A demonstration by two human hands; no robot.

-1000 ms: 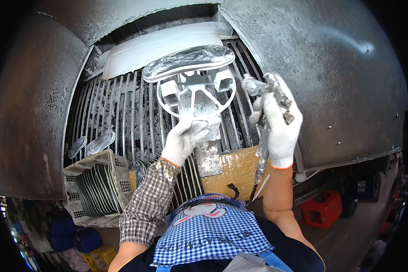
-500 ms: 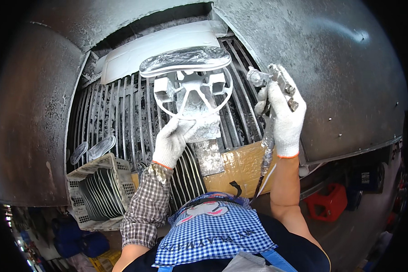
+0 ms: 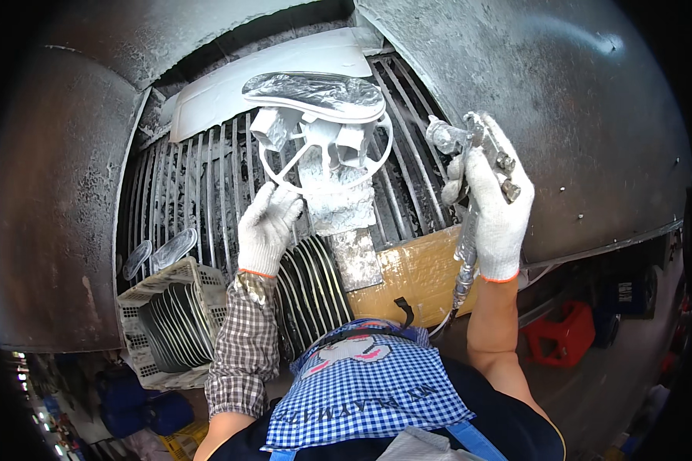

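Right grip (image 3: 497,201) clasping crusted silver sprayer (image 3: 447,137); left grip (image 3: 266,232) at white wheel (image 3: 321,135), closure unclear

Over the grate (image 3: 207,173), right of its middle: wheel stand (image 3: 327,137), with one oval piece (image 3: 315,91) on top. Left hand (image 3: 267,227) at the stand's near left rim; spray gun (image 3: 444,137) in the right hand (image 3: 502,192), to the stand's right. Behind, along the grate's far edge, flat sheet (image 3: 273,81). At its near left corner, two loose ovals (image 3: 174,247), just behind the crate (image 3: 211,286) with plates (image 3: 178,326) ranked inside. Farther right, along the near edge: second row of plates (image 3: 314,288), then flat strip (image 3: 356,260), then cardboard (image 3: 419,273).
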